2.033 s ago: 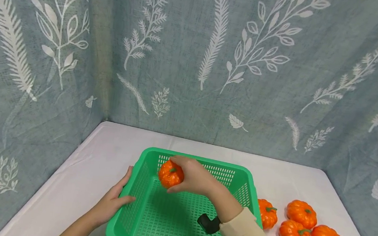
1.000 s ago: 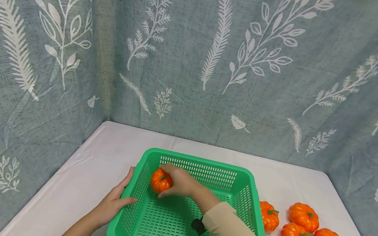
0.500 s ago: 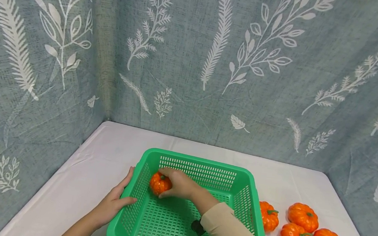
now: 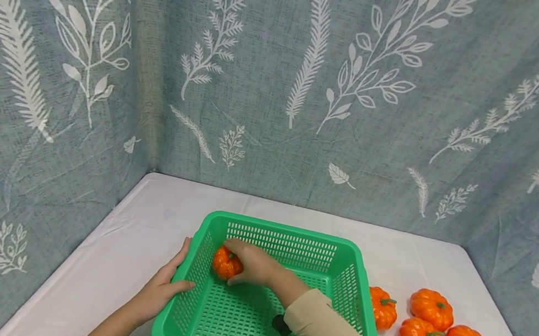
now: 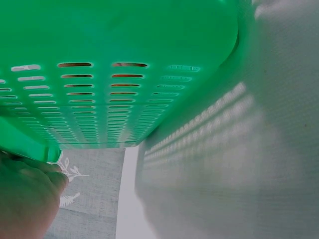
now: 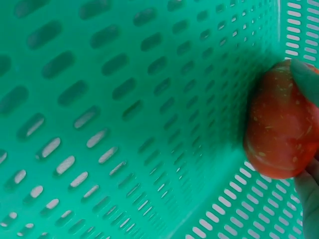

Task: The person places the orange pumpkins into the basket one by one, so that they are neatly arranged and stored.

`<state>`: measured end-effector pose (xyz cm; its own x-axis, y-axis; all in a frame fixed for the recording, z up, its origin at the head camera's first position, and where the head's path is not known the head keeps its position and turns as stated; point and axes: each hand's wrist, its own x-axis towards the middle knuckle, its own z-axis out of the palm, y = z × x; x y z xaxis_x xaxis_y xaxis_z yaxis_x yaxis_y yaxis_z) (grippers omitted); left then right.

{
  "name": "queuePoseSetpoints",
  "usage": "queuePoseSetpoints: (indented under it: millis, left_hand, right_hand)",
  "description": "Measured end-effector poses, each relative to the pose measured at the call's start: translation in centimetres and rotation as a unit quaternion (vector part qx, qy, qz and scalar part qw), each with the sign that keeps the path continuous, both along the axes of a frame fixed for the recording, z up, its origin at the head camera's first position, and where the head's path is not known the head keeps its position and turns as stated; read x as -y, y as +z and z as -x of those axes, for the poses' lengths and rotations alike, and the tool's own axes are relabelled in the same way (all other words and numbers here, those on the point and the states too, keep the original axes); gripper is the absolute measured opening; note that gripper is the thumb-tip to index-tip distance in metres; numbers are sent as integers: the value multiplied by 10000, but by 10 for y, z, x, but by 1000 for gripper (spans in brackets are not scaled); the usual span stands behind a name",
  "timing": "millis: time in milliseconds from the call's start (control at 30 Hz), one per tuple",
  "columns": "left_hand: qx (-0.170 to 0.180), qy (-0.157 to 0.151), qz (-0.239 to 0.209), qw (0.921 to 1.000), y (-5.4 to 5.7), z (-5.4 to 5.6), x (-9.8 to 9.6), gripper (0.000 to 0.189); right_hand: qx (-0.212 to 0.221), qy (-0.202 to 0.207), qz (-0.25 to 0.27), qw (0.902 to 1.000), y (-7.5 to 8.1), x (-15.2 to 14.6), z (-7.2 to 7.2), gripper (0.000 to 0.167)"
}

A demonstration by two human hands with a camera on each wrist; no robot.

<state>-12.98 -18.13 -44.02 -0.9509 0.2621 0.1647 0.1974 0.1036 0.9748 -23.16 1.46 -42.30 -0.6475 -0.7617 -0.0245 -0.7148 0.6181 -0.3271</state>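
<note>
The green plastic basket has slotted walls and a slotted floor. My left hand grips its left rim, thumb over the inside and fingers along the outer wall. In the left wrist view part of that hand shows beside the slotted wall. My right hand reaches into the basket and holds an orange pumpkin in the back left corner. In the right wrist view the pumpkin sits low by the basket's wall, a fingertip on its top and another digit against its lower side.
Right of the basket, several more orange pumpkins lie on the white tablecloth, one pumpkin close to the basket's right wall. A leaf-patterned grey-green curtain hangs behind and at both sides. A small black device shows under the right sleeve.
My right hand has lowered the pumpkin and brought it left into the basket's back left corner, where both now barely move. The left hand has stayed on the rim.
</note>
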Motion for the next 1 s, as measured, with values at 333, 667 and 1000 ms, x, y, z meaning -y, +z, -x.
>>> queuePoseSetpoints:
  millis: [333,667,1000]
  left_hand:
    - [3,104,125,9999,-1,-2,-1,82]
    - [70,120,185,9997,1,-1,-1,82]
    - [40,166,219,9996,1,-1,1,82]
  right_hand:
    - [-28,102,-123,9999,8,-4,-4,82]
    - [149,122,691,9974,46,-45,-6,82]
    - [-437,-836,1481,9845,85,-116,5,84]
